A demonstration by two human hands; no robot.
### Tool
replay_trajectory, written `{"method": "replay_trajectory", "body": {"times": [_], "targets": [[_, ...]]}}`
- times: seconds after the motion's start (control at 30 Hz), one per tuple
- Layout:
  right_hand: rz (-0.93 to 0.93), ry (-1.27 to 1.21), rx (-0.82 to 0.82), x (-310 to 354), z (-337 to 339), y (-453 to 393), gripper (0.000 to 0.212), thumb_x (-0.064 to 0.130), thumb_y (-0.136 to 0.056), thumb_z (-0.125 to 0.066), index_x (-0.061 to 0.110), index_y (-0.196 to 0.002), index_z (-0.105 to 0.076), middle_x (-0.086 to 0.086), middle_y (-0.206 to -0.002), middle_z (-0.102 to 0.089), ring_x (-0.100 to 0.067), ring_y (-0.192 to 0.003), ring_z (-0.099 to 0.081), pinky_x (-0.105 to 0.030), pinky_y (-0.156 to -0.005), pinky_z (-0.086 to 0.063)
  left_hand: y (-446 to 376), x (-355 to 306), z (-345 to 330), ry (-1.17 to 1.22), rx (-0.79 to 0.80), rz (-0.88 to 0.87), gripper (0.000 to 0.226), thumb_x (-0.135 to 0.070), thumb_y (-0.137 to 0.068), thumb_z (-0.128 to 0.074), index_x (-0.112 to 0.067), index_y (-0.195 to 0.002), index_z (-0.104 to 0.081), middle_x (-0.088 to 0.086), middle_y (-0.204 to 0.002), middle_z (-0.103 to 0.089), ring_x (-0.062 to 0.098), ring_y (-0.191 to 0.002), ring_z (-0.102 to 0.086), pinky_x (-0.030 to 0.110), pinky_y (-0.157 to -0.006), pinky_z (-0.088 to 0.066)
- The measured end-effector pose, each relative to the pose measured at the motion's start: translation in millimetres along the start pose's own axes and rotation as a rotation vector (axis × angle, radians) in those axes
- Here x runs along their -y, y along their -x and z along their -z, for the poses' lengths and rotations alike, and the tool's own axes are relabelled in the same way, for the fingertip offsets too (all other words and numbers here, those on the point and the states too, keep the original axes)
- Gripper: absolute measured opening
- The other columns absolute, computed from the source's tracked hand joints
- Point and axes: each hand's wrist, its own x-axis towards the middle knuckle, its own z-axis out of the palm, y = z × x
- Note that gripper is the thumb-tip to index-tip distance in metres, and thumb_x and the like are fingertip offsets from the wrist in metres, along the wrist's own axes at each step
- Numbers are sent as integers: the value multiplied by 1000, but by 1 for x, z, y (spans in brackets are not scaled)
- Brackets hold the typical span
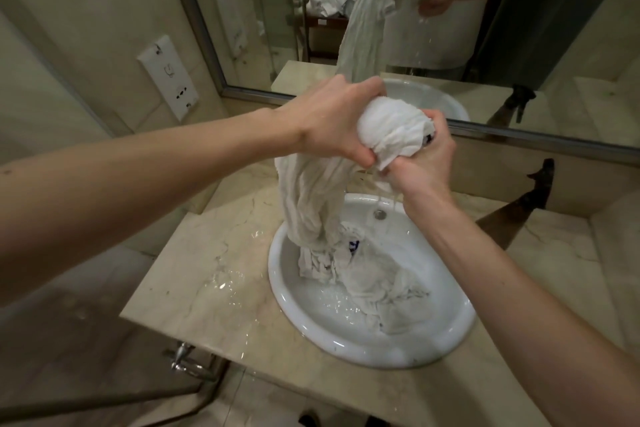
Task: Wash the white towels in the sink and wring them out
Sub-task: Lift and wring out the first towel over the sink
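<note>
A wet white towel (391, 130) is bunched into a ball above the white oval sink (294, 308). My left hand (332, 121) grips the bunch from the left and my right hand (426, 163) grips it from the right and below. The towel's long tail (308, 198) hangs down from my left hand into the basin. Thin streams of water drip from the bunch. More white cloth (374, 284) lies crumpled in the basin, with a small dark blue mark showing on it.
The beige marble counter (194, 270) is wet left of the sink. A dark faucet (533, 198) stands at the back right. A mirror (450, 10) behind reflects my hands and a towel pile. A wall socket plate (168, 78) is at the left.
</note>
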Motion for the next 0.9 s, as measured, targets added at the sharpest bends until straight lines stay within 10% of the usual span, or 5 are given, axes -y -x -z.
{"method": "replay_trajectory", "body": {"times": [0.23, 0.53, 0.77, 0.9], "targets": [[-60, -159, -29, 2, -4, 3, 55, 0, -49, -81, 24, -94, -58, 3, -91, -71, -18, -87, -72, -52, -66, -62, 3, 0, -6, 214, -129, 87, 69, -42, -50, -84, -20, -110, -58, -8, -93, -63, 11, -86, -61, 33, -71, -53], [-124, -397, -90, 0, -18, 8, 50, -12, -70, -74, 6, -114, -59, -5, -101, -71, -14, -87, -71, -26, -57, -56, 2, 2, -9, 341, -175, 127, 63, -41, -46, -78, -22, -103, -60, -7, -94, -62, 10, -88, -61, 35, -73, -55], [-170, -445, -130, -8, -24, 9, 58, -2, -59, -76, 5, -115, -60, -10, -105, -72, -25, -97, -72, -52, -81, -61, 4, 3, -14, 387, -163, 165, 62, -31, -51, -84, -22, -108, -60, -12, -95, -61, 4, -88, -60, 29, -71, -54], [-200, -443, -110, -11, -23, 11, 54, 0, -58, -74, 11, -109, -61, -9, -98, -72, -28, -87, -71, -46, -67, -61, 6, 4, -18, 412, -169, 199, 65, -32, -50, -85, -22, -110, -61, -11, -98, -62, 7, -91, -60, 34, -76, -56]]}}
